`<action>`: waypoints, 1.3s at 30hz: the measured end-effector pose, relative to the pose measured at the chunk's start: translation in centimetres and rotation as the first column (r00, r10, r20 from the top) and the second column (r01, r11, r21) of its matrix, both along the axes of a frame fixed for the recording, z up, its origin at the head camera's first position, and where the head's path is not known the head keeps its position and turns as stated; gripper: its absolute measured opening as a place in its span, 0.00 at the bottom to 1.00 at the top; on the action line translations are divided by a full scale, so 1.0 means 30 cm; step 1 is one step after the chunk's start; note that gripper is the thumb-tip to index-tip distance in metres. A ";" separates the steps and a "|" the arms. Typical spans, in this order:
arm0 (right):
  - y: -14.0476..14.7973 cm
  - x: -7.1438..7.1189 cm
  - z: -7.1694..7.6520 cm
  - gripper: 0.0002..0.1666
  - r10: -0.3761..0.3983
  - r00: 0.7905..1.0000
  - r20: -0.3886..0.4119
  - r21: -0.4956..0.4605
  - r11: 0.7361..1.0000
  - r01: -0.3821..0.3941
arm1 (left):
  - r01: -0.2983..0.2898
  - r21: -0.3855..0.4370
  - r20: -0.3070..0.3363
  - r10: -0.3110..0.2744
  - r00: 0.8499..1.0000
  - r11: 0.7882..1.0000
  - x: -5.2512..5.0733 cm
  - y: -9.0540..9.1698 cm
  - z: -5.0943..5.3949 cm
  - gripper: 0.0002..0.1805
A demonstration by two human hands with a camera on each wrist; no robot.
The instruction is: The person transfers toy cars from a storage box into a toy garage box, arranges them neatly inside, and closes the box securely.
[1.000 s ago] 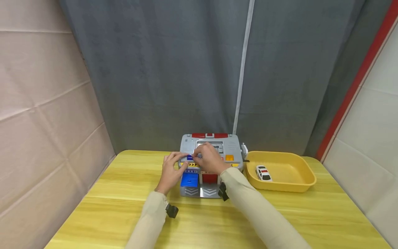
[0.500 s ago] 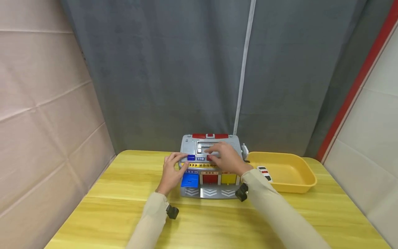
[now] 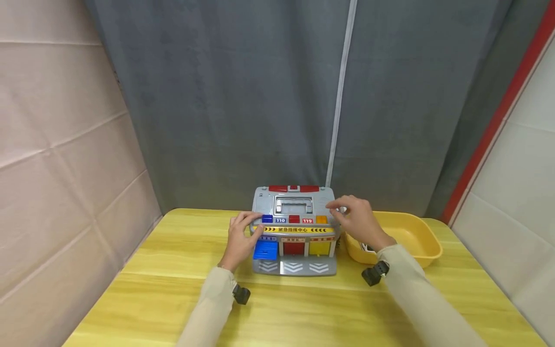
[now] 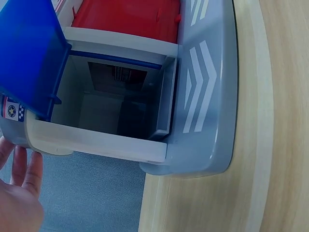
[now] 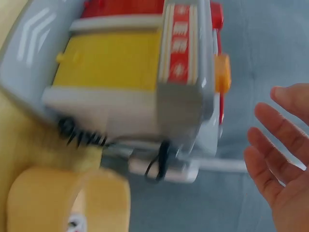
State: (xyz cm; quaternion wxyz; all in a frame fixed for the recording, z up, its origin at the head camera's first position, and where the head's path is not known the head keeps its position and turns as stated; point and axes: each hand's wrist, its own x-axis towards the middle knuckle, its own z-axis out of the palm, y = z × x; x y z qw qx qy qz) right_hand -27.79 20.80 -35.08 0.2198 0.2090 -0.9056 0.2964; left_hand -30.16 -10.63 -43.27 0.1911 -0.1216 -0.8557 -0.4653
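Observation:
A grey toy station (image 3: pixel 292 231) stands at the table's back, with blue, red and orange buttons on its top edge. Its blue door (image 3: pixel 265 250) is raised, and the left wrist view shows an empty bay (image 4: pixel 106 104) behind it. The red door (image 3: pixel 293 248) and yellow door (image 3: pixel 319 248) are down. My left hand (image 3: pixel 238 241) rests on the station's left side, thumb and fingers apart. Over the station's right end hovers my right hand (image 3: pixel 360 221), fingers loosely bent and holding nothing; in the right wrist view this hand (image 5: pixel 285 154) is apart from the station.
To the station's right a yellow tray (image 3: pixel 416 236) holds a white toy car (image 3: pixel 366 247), mostly hidden under my right hand. A white part (image 5: pixel 186 171) with a dark cord hangs at the station's right side. A grey curtain (image 3: pixel 238 106) hangs behind the table.
My right hand has moved right, from near the blue button past the red one to the station's right end. My left hand has stayed in place. The station's top buttons are uncovered.

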 end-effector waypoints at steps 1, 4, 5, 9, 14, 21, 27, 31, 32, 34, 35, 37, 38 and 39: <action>0.019 0.000 -0.008 0.09 -0.015 1.000 0.011 -0.002 1.000 0.015 | -0.002 0.000 0.004 0.002 1.000 1.000 0.001 0.000 -0.001 0.17; 0.075 0.003 -0.030 0.09 -0.060 0.996 0.059 -0.011 0.998 0.060 | -0.008 -0.006 0.011 0.008 1.000 1.000 0.002 0.000 -0.004 0.17; 0.093 0.004 -0.037 0.09 -0.074 0.995 0.072 -0.012 0.997 0.075 | -0.008 -0.005 0.010 0.008 1.000 1.000 0.001 0.000 -0.004 0.17; 0.158 0.007 -0.067 0.10 -0.125 0.986 0.112 -0.012 0.992 0.127 | -0.007 0.005 0.009 0.007 1.000 1.000 0.000 0.000 -0.004 0.17; 0.223 0.008 -0.120 0.10 -0.168 0.974 0.152 0.006 0.986 0.170 | -0.010 0.011 -0.006 0.010 1.000 1.000 -0.001 0.001 0.001 0.17; 0.282 -0.001 -0.211 0.13 -0.211 0.945 0.250 0.010 0.977 0.215 | -0.015 0.007 0.005 0.015 1.000 1.000 0.001 0.005 0.001 0.17; 0.305 -0.029 -0.257 0.23 -0.279 0.906 0.318 0.073 0.960 0.270 | -0.026 -0.001 0.011 0.026 1.000 1.000 0.004 0.005 -0.001 0.16; 0.311 -0.047 -0.266 0.36 -0.339 0.839 0.426 0.176 0.940 0.291 | -0.031 0.004 0.009 0.031 0.999 1.000 0.002 0.005 -0.003 0.16; 0.311 -0.050 -0.267 0.39 -0.350 0.819 0.455 0.193 0.936 0.293 | -0.031 0.005 0.008 0.031 1.000 1.000 0.001 0.005 -0.004 0.16; 0.310 -0.053 -0.266 0.44 -0.375 0.779 0.503 0.224 0.927 0.302 | -0.027 0.010 0.007 0.027 1.000 1.000 0.002 0.006 -0.003 0.16; 0.309 -0.054 -0.265 0.46 -0.386 0.762 0.521 0.238 0.922 0.304 | -0.025 0.011 0.006 0.025 1.000 1.000 0.002 0.007 -0.003 0.16; 0.307 -0.056 -0.264 0.47 -0.401 0.736 0.546 0.259 0.916 0.307 | -0.025 0.014 0.007 0.025 1.000 1.000 0.002 0.008 -0.003 0.16; 0.305 -0.058 -0.262 0.47 -0.406 0.726 0.555 0.267 0.914 0.307 | -0.026 0.016 0.007 0.026 1.000 1.000 0.003 0.008 -0.003 0.16; 0.303 -0.060 -0.261 0.47 -0.412 0.719 0.559 0.276 0.911 0.307 | -0.029 0.018 0.006 0.028 1.000 0.999 0.002 0.009 -0.003 0.16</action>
